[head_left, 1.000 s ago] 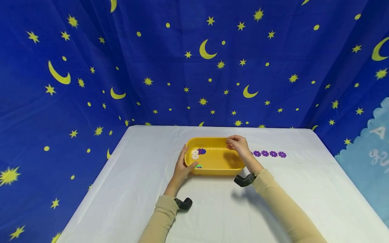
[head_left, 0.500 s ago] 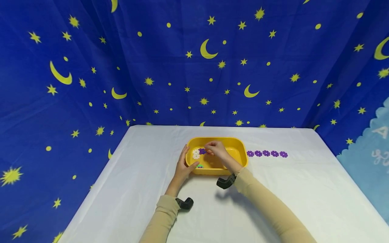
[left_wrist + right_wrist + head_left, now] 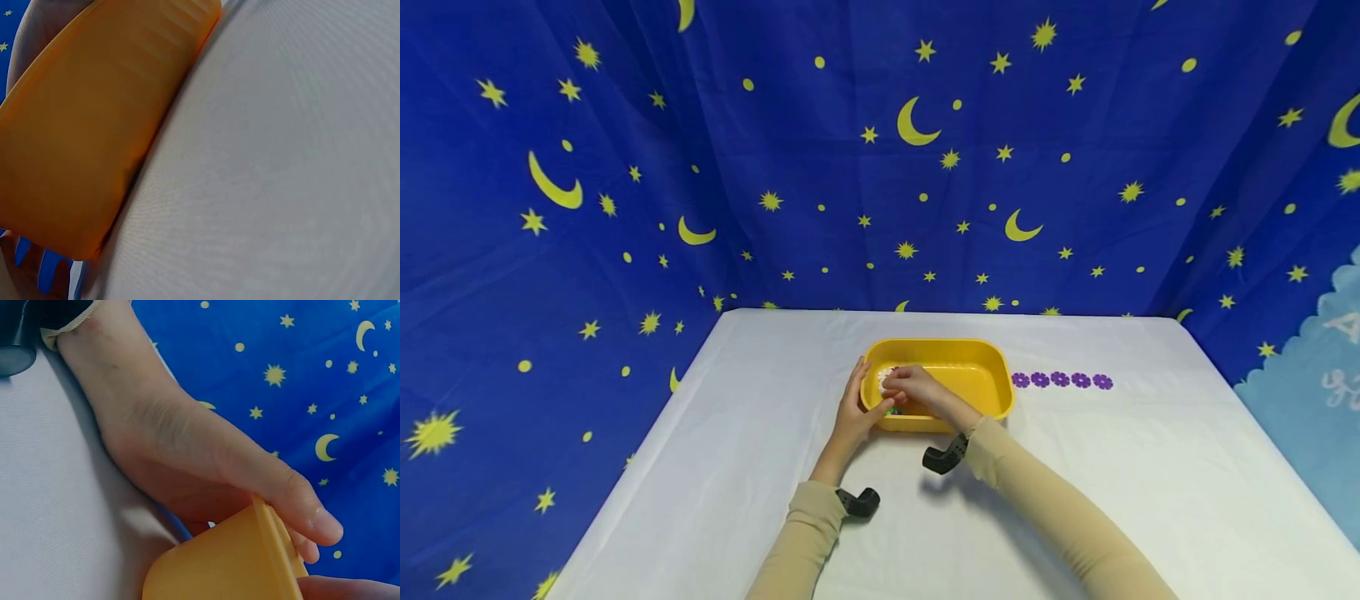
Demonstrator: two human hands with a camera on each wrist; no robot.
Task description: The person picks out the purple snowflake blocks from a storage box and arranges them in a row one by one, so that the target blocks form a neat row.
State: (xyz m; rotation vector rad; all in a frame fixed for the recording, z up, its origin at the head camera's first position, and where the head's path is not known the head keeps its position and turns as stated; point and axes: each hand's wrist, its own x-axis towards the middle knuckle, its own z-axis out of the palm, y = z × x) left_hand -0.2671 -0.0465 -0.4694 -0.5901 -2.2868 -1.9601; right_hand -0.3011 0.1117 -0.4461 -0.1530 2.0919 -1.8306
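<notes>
Firm grip for a yellow plastic tub (image 3: 940, 352), light pinch for flower discs

Set toward the far edge of the counter (image 3: 722, 467), lengthwise along it. Held at the near left corner by the left hand (image 3: 853, 412), fingers clamped along the end wall with thumb over the rim. Probably light, stiff and smooth, so apt to slide; best gripped across the rim at a corner.

Inside, by the left wall, a white flower disc (image 3: 883, 381), partly hidden under the right hand (image 3: 922, 388), fingers together; impossible to tell whether clamped on anything. Beyond the tub's right end, five purple flower discs (image 3: 1060, 379) in a row. Likely thin and nearly weightless; best pinched by the scalloped edge.
</notes>
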